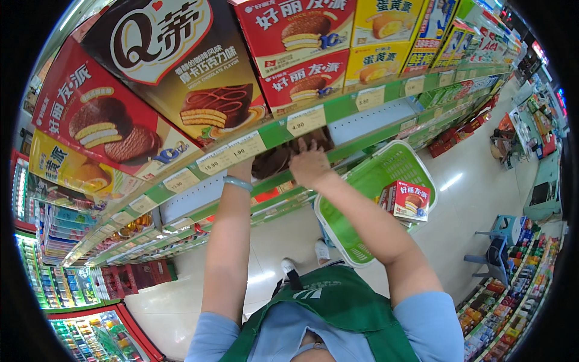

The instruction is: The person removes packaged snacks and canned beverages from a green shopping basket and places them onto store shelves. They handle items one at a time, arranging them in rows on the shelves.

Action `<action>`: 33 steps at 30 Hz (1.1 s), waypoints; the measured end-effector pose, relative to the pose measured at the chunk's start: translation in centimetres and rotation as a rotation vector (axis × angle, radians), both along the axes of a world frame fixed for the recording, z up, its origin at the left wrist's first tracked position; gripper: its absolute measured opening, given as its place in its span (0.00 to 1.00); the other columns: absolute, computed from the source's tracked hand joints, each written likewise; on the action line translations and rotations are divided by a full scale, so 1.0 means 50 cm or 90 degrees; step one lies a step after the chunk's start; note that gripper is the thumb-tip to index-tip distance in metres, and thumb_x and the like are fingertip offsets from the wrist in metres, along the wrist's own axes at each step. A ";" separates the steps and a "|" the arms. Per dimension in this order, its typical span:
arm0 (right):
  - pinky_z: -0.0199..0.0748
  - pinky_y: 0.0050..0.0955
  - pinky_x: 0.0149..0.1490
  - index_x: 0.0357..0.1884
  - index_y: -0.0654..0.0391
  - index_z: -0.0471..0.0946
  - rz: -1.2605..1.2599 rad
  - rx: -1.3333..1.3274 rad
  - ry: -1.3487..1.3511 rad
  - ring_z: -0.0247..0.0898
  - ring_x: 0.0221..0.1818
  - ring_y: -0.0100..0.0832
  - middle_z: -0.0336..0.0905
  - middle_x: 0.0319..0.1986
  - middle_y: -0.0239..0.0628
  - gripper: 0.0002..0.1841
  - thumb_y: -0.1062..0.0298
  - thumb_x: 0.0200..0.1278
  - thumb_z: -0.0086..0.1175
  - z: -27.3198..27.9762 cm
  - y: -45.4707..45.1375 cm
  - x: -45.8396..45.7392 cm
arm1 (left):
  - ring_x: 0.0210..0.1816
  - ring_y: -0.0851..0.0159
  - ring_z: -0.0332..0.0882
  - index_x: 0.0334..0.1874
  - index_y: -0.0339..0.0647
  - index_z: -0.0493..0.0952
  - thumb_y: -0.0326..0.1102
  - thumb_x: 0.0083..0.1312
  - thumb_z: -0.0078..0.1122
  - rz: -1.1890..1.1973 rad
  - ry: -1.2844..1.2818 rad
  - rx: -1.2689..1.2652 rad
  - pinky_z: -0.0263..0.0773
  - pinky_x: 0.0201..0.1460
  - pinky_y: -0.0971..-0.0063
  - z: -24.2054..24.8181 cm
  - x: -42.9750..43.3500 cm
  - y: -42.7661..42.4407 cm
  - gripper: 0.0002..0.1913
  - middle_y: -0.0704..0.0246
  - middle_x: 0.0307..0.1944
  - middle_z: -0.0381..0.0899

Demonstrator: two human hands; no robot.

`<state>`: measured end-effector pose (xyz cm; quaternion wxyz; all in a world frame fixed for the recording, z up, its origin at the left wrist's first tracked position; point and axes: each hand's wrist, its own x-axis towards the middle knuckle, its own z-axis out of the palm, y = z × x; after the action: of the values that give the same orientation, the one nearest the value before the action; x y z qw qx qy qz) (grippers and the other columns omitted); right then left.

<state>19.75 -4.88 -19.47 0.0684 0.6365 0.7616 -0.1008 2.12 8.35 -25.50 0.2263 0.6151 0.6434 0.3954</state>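
Observation:
My right hand (310, 164) reaches in under the price-tag rail, its fingers spread over a dark brown glossy package (272, 160) on the lower shelf. The fingertips appear to rest on it. On the package's other side is my left hand (240, 168), with a pale bangle (238, 183) at the wrist. The upper shelf edge hides its fingers, so their grip cannot be seen. Beneath my right forearm is a green plastic basket (350, 199) with a white rim. Red chocolate pie boxes (410, 200) are in its right part.
Large snack cartons (181, 68) and red pie boxes (298, 83) crowd the upper shelf above my hands. A green price rail (271, 131) crosses in front. Blue plastic stools (491, 258) and stocked shelves (506, 312) stand at right. Drinks coolers (104, 335) are at left.

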 end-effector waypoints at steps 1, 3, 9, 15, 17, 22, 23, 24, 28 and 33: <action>0.54 0.67 0.63 0.55 0.63 0.75 -0.019 -0.002 -0.030 0.55 0.64 0.69 0.52 0.68 0.61 0.22 0.63 0.66 0.39 -0.002 0.006 0.034 | 0.61 0.55 0.67 0.60 0.41 0.70 0.44 0.65 0.55 -0.001 -0.003 0.001 0.63 0.62 0.64 0.005 0.008 0.004 0.23 0.59 0.61 0.70; 0.58 0.68 0.60 0.48 0.62 0.78 -0.135 -0.028 -0.020 0.64 0.62 0.56 0.70 0.58 0.56 0.20 0.62 0.65 0.40 0.043 0.020 0.104 | 0.61 0.55 0.67 0.60 0.41 0.70 0.44 0.65 0.56 0.006 -0.022 0.000 0.63 0.62 0.64 0.008 0.018 0.001 0.23 0.59 0.61 0.70; 0.50 0.68 0.65 0.60 0.62 0.70 -0.210 -0.080 -0.007 0.51 0.71 0.50 0.63 0.65 0.48 0.23 0.63 0.68 0.36 0.017 0.048 0.243 | 0.61 0.56 0.67 0.60 0.41 0.70 0.44 0.64 0.57 -0.116 0.073 -0.147 0.63 0.62 0.65 0.067 0.137 -0.135 0.24 0.60 0.61 0.70; 0.47 0.60 0.69 0.67 0.50 0.65 -0.090 -0.127 -0.029 0.48 0.71 0.53 0.43 0.72 0.49 0.27 0.50 0.71 0.34 -0.018 0.045 0.203 | 0.64 0.46 0.62 0.58 0.45 0.74 0.45 0.67 0.50 -0.263 0.353 0.061 0.56 0.64 0.47 0.064 0.237 -0.239 0.20 0.62 0.64 0.68; 0.48 0.57 0.69 0.67 0.51 0.65 -0.060 -0.129 -0.006 0.48 0.71 0.54 0.46 0.71 0.51 0.28 0.48 0.71 0.33 -0.039 0.053 0.238 | 0.65 0.47 0.61 0.59 0.47 0.73 0.46 0.67 0.49 -0.301 0.379 0.025 0.55 0.65 0.47 0.070 0.263 -0.248 0.21 0.62 0.64 0.68; 0.50 0.50 0.71 0.69 0.56 0.58 -0.124 -0.179 -0.033 0.44 0.73 0.51 0.56 0.68 0.49 0.32 0.44 0.71 0.32 0.057 0.034 0.312 | 0.61 0.47 0.67 0.59 0.46 0.74 0.46 0.66 0.51 -0.362 0.296 -0.033 0.60 0.62 0.50 0.088 0.284 -0.234 0.21 0.60 0.58 0.74; 0.49 0.51 0.71 0.70 0.56 0.56 -0.113 -0.177 -0.037 0.43 0.73 0.52 0.55 0.69 0.49 0.34 0.43 0.71 0.32 0.051 0.043 0.342 | 0.58 0.47 0.69 0.57 0.45 0.75 0.47 0.66 0.52 -0.331 0.298 -0.028 0.62 0.61 0.50 0.095 0.299 -0.223 0.21 0.60 0.55 0.76; 0.48 0.53 0.71 0.71 0.56 0.55 -0.108 -0.176 -0.037 0.42 0.73 0.53 0.54 0.69 0.49 0.35 0.42 0.70 0.32 0.028 0.053 0.383 | 0.56 0.47 0.72 0.56 0.45 0.76 0.48 0.65 0.53 -0.306 0.301 -0.024 0.64 0.59 0.51 0.110 0.322 -0.210 0.21 0.59 0.53 0.78; 0.47 0.59 0.69 0.74 0.47 0.48 -0.078 -0.124 -0.002 0.40 0.70 0.66 0.42 0.71 0.55 0.38 0.36 0.68 0.34 -0.042 0.090 0.458 | 0.50 0.49 0.76 0.54 0.44 0.77 0.49 0.64 0.54 -0.149 0.251 0.065 0.68 0.56 0.57 0.096 0.400 -0.126 0.21 0.59 0.48 0.80; 0.47 0.66 0.67 0.74 0.36 0.47 -0.058 -0.078 0.037 0.37 0.68 0.77 0.36 0.71 0.62 0.38 0.31 0.65 0.35 0.025 0.044 0.404 | 0.65 0.55 0.65 0.61 0.47 0.71 0.49 0.68 0.45 -0.113 0.281 -0.006 0.59 0.67 0.61 0.037 0.407 -0.038 0.23 0.63 0.64 0.70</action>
<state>39.97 -2.70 -18.24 0.0805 0.6618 0.7260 -0.1689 22.47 6.45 -23.66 0.1171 0.7395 0.6227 0.2271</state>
